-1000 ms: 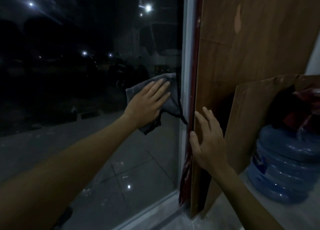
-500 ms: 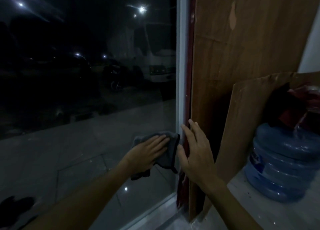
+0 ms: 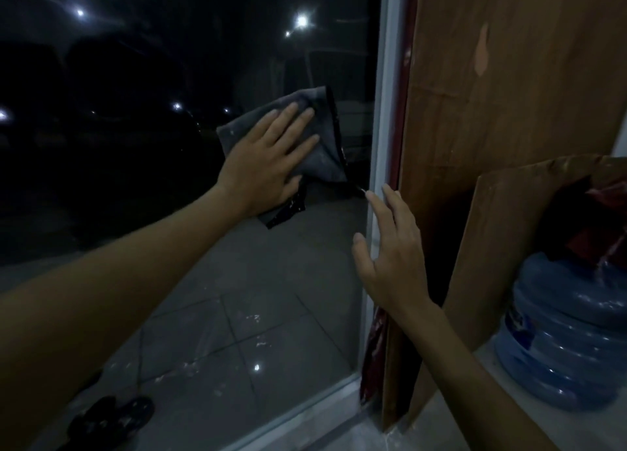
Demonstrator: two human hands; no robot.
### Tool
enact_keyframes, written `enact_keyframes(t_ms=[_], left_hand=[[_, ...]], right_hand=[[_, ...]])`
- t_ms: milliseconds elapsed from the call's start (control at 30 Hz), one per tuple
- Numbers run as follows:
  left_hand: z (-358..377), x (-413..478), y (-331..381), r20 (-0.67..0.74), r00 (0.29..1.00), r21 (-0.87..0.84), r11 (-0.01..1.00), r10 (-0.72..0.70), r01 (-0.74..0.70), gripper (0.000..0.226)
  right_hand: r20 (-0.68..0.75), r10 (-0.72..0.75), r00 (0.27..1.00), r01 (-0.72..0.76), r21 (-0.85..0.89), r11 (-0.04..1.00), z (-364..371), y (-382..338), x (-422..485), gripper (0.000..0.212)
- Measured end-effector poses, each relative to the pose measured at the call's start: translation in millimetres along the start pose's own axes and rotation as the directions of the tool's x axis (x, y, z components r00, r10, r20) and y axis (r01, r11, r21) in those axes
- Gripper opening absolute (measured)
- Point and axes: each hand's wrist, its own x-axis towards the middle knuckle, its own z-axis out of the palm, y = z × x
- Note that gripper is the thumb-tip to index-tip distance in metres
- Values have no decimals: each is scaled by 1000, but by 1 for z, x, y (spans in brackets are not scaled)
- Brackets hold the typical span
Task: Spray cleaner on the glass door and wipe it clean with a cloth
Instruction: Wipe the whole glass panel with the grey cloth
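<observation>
The glass door [image 3: 169,186] fills the left and middle of the view, dark with night outside and a few light reflections. My left hand [image 3: 268,155] presses a grey cloth [image 3: 322,145] flat against the pane, fingers spread over it, near the right edge of the glass. A dark corner of the cloth hangs below my palm. My right hand [image 3: 390,250] rests with fingers apart on the pale door frame [image 3: 383,111], just below and right of the cloth, holding nothing. No spray bottle is in view.
Tall wooden boards [image 3: 509,94] lean right beside the frame. A smaller board [image 3: 502,247] stands in front, next to a large blue water jug [image 3: 563,342] on the floor. Dark sandals [image 3: 108,420] lie outside beyond the glass at bottom left.
My left hand has swept the cloth up the glass from low near the frame's bottom to mid height. My right hand slid up the frame a little.
</observation>
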Motion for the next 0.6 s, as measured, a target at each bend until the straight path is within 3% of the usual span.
enact_keyframes(t_ms=[100,300,467,600], left_hand=[[9,-24,27,-11,998,-36,998,-54,54,67],[36,-132,94,142,973,-105,980,183,-169,69],[34,-133,80,140,943,-100,952,302,-290,61],[21,-111,44,94,968,-120,968,233,-221,60]], right_hand=[[-8,6,1000,-6,9,1000,9,-3,-8,56],[86,14,996,-16,13,1000,35,-3,-38,56],[139,-4,990,6,-14,1000,44,-12,-41,57],[127,-42,991,41,11,999,41,-28,-23,57]])
